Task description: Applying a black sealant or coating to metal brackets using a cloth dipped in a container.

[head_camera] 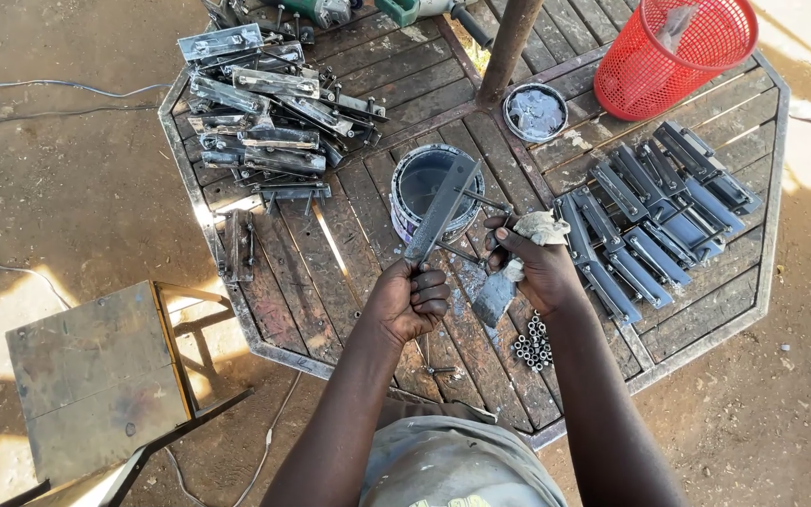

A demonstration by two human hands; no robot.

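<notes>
Left hand (408,302) fisted around the lower end of a long flat metal bracket (440,211), fingers pressed together on it, the piece slanting up over the open paint can (432,188) at table centre. Right hand (529,258) grips a putty knife (495,298), blade pointing down, with a wad of rag (541,226) pinched between thumb and fingers. Progress, as judged: a batch of coated, blue-grey brackets (654,211) lies in neat rows on the right of the slatted metal table (312,272) — roughly ten to twelve, overlap blocks an exact count. Bare, shiny brackets (265,113) heaped at upper left, about eight or more — apparently untreated. One single piece (239,246) lies apart near the left edge. Also: one red mesh basket (673,52), one small round lid (535,113), a cluster of small nuts (532,343), one metal stool (96,376).
</notes>
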